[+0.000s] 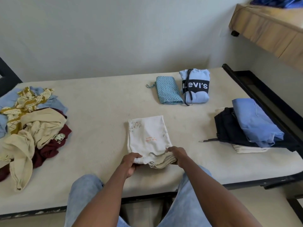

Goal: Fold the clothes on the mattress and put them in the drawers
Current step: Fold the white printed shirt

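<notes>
Currently white garment (pixel 147 136) lies partly folded on mattress (pixel 101 102), near front edge, centre. Left hand (pixel 131 163) fingers grasp its near left corner; right hand (pixel 177 155) fingers pinch its near right edge. Unfolded clothes pile (pixel 31 126) at left edge. Folded blue patterned cloth (pixel 168 90) and Levi's hoodie (pixel 196 86) beside each other toward back edge. Folded stack (pixel 250 126) at right edge.
</notes>
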